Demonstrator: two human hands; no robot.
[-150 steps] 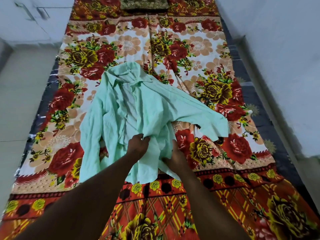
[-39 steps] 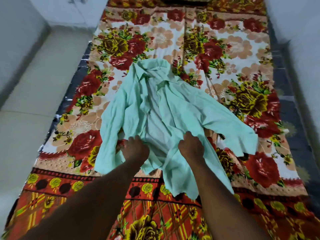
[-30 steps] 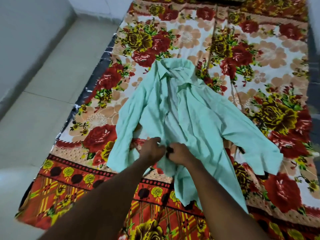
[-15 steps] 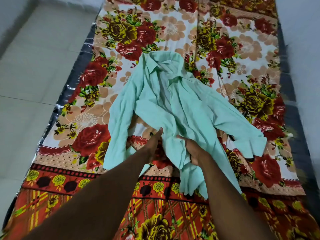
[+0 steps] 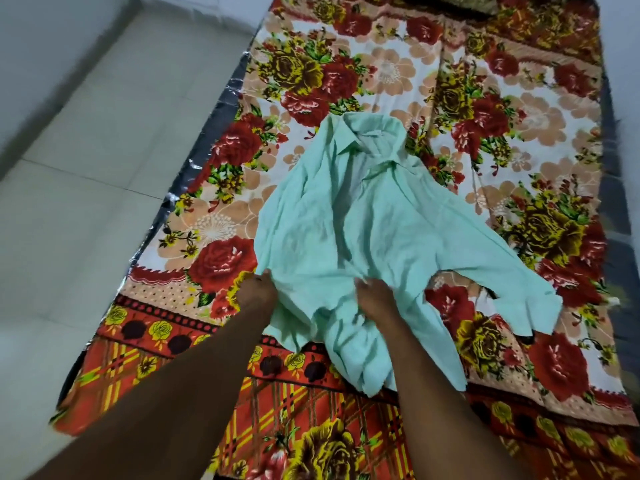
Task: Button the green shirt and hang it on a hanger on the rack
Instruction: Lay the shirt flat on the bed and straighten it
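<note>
Half a second ago the two hands met at the lower front of the green shirt, with a patch of floral bedsheet showing beside them. Now the left hand has drawn the near front panel out towards 9 o'clock, so it lies spread and covers that patch. My reading is that the fronts are being laid flat and lined up for buttoning. No button looks fastened yet, and neither hanger nor rack is in view.

The shirt lies on the bedsheet, collar towards 12 o'clock, hem towards 6, one sleeve trailing to 4 o'clock. The left hand's fingers are curled tight on the panel's edge. The right hand sits on the bunched lower front. Its fingertips sink into folds, so I cannot tell whether it pinches or only presses.
</note>
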